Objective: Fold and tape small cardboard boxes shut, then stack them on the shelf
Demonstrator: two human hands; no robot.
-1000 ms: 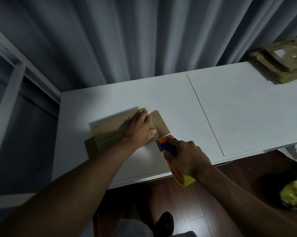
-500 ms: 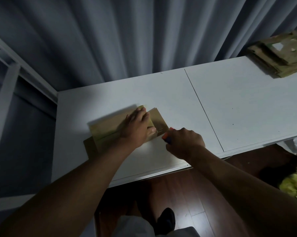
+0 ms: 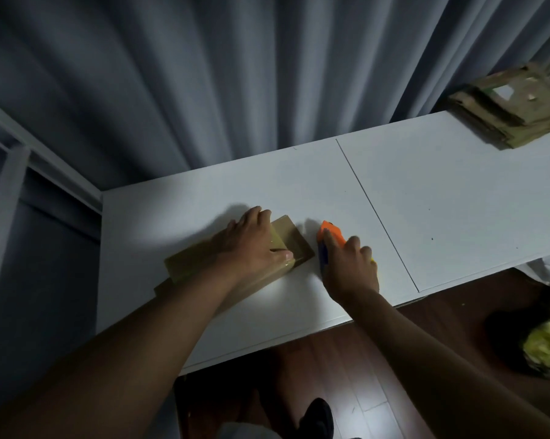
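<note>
Head view: you're pressing your left hand (image 3: 251, 240) flat, fingers straight, on the cardboard box (image 3: 204, 264) at centre-left on the white table (image 3: 457, 201). Your right hand (image 3: 349, 264), clenched round the orange tape dispenser (image 3: 330, 236), is now lying right of the box, having swung off its end; tape pass probably finished. Seam, tape roll hidden; flat cardboard stack (image 3: 514, 112) upper right blurred.

A room in a home, used for packing.
Long grey pleated curtains (image 3: 235, 74), dark wooden plank floor (image 3: 425, 337), plain white worktop (image 3: 457, 191).
</note>
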